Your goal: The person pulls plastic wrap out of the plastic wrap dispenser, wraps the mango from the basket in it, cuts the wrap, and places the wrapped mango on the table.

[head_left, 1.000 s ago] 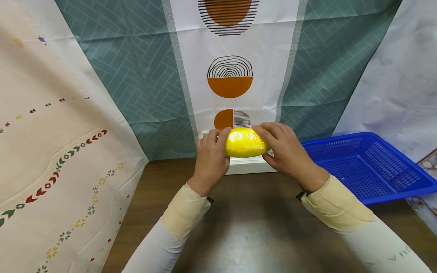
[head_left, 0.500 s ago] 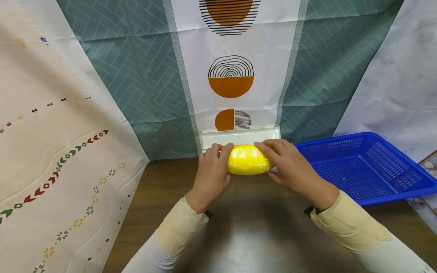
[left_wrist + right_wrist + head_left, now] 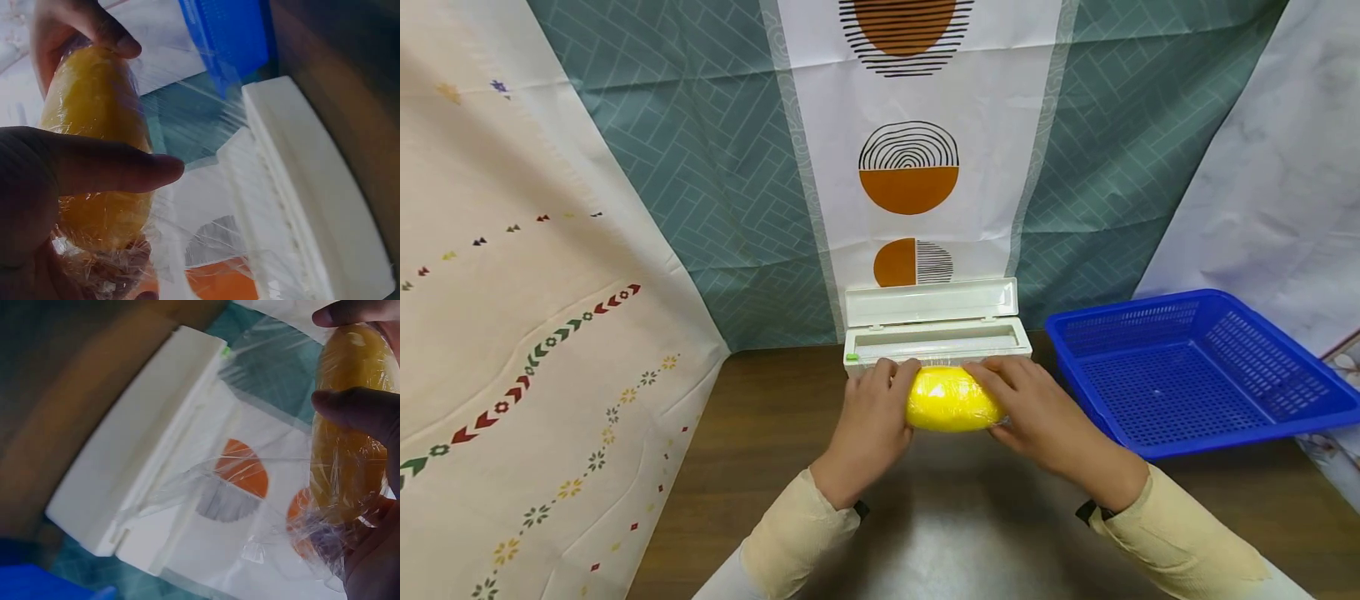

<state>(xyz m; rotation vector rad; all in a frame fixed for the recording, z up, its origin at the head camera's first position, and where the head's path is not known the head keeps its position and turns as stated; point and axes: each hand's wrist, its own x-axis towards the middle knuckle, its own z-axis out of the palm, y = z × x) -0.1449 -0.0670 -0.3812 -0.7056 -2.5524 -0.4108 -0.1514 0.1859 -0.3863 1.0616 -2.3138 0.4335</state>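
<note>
A smooth yellow oblong thing [image 3: 955, 402], wrapped in shiny cling film, is held between my two hands. My left hand [image 3: 871, 429] grips its left end, and my right hand [image 3: 1048, 421] grips the right end. In the left wrist view the left thumb [image 3: 119, 165] lies across it. Clear cling film [image 3: 181, 484] stretches from the yellow thing to a white cling film dispenser [image 3: 932, 304], whose lid stands raised behind the hands. Crumpled film bunches at the thing's ends in both wrist views. The undersides of the fingers are mostly hidden in the head view.
To the right stands a blue plastic basket [image 3: 1180, 387] with perforated walls. The brown wooden table [image 3: 760, 433] runs beneath my hands. Behind the dispenser hangs a green and white patterned cloth [image 3: 737, 208]; a cream printed cloth [image 3: 550, 292] hangs at the left.
Both hands have drawn the yellow thing back from the dispenser, toward me. The dispenser, earlier largely covered by the hands, now shows its raised lid and trough.
</note>
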